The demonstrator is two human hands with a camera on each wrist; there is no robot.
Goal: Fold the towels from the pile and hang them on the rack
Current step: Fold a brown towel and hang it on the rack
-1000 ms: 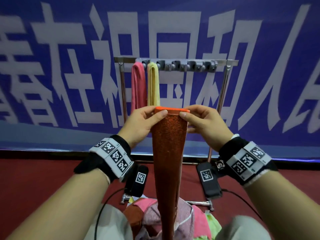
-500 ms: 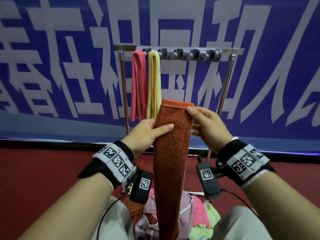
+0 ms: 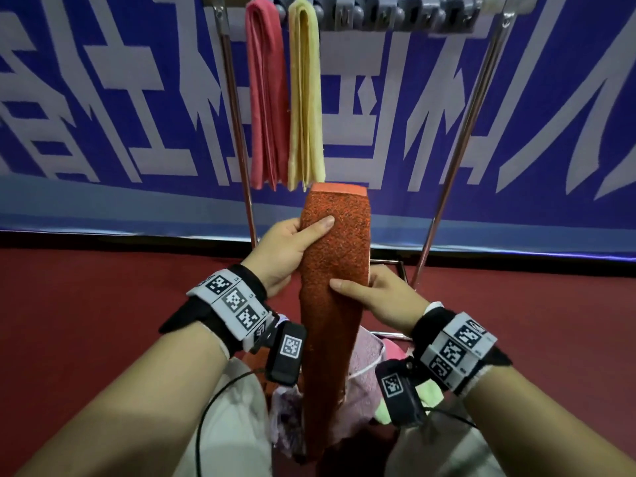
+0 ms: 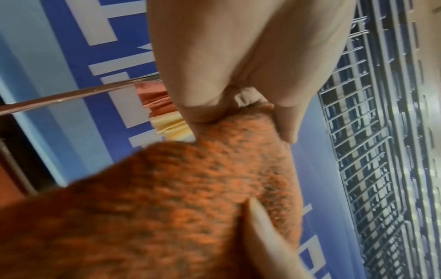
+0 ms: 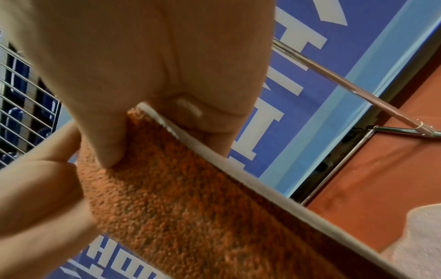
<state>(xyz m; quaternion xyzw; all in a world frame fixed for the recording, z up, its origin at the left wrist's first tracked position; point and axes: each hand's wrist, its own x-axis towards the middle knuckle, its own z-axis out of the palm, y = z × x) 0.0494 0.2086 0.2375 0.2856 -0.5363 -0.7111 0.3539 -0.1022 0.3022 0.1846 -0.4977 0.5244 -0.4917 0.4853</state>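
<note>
Two hands, one towel held between them. Pile (image 3: 366, 368) of mixed towels in pink, lilac and green lies nearest, low between the forearms. Orange towel (image 3: 332, 287), folded into a long narrow strip, is held upright above the pile, its lower end hanging down in front of it. Right hand (image 3: 382, 301) pinches the strip's right edge partway down, thumb across the front. Left hand (image 3: 280, 251) grips the left edge higher up, thumb on the front, fingers behind. Rack (image 3: 395, 20), metal, stands beyond on the red floor (image 3: 86, 304). Pink towel (image 3: 265, 98) and yellow towel (image 3: 306, 98) hang side by side, touching, from its top bar. Blue banner (image 3: 103, 98) with white characters hangs behind.
</note>
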